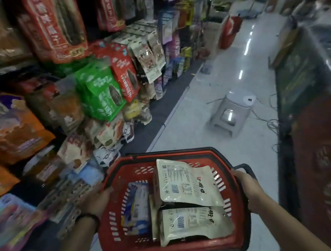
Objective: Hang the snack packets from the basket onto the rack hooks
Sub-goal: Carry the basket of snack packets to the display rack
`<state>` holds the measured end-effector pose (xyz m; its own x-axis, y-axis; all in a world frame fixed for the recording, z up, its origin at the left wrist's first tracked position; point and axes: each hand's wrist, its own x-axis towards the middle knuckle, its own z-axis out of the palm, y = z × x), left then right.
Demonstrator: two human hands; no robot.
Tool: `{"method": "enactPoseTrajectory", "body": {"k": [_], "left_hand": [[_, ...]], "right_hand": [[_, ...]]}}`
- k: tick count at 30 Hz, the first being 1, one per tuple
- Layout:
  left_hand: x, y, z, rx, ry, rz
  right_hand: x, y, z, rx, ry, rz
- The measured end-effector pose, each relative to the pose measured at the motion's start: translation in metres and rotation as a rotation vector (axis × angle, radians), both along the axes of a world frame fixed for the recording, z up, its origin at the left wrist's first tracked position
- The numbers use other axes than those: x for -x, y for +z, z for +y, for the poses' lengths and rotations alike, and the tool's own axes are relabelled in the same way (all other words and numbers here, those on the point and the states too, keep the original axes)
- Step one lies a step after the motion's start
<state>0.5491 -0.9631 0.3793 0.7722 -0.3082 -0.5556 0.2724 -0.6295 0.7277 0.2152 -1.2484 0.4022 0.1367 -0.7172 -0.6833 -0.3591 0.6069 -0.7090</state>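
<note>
Head view, left to right: the rack (101, 75) of hanging packets fills the left side. The left hand (99, 203) has its fingers closed on the left rim of the red basket (130, 245); the right hand (246, 186) has its fingers wrapped over the right rim. Inside, a blue packet (136, 207) lies at the left wall and two cream packets (187, 185) overlap toward the right. Packets appear light, soft and slick; judged best pinched at the flat top seal, near the hang hole.

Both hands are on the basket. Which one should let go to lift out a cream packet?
Probably the right hand: the cream packets lie on its side of the basket, while the left hand keeps the basket steady by the rack.
</note>
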Motion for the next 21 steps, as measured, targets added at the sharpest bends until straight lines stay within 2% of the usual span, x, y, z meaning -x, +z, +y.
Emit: {"method": "enactPoseTrajectory", "body": {"k": [7, 13, 21], "left_hand": [[-0.059, 0.002, -0.194, 0.042, -0.159, 0.133], [-0.087, 0.008, -0.362, -0.016, -0.26, 0.107], [-0.127, -0.009, -0.564, -0.134, -0.19, 0.033]], "right_hand": [[-0.005, 0.016, -0.127, 0.044, -0.202, 0.057], [-0.012, 0.009, -0.241, 0.059, -0.357, 0.041], [-0.042, -0.024, -0.453, -0.055, -0.3, -0.019]]}}
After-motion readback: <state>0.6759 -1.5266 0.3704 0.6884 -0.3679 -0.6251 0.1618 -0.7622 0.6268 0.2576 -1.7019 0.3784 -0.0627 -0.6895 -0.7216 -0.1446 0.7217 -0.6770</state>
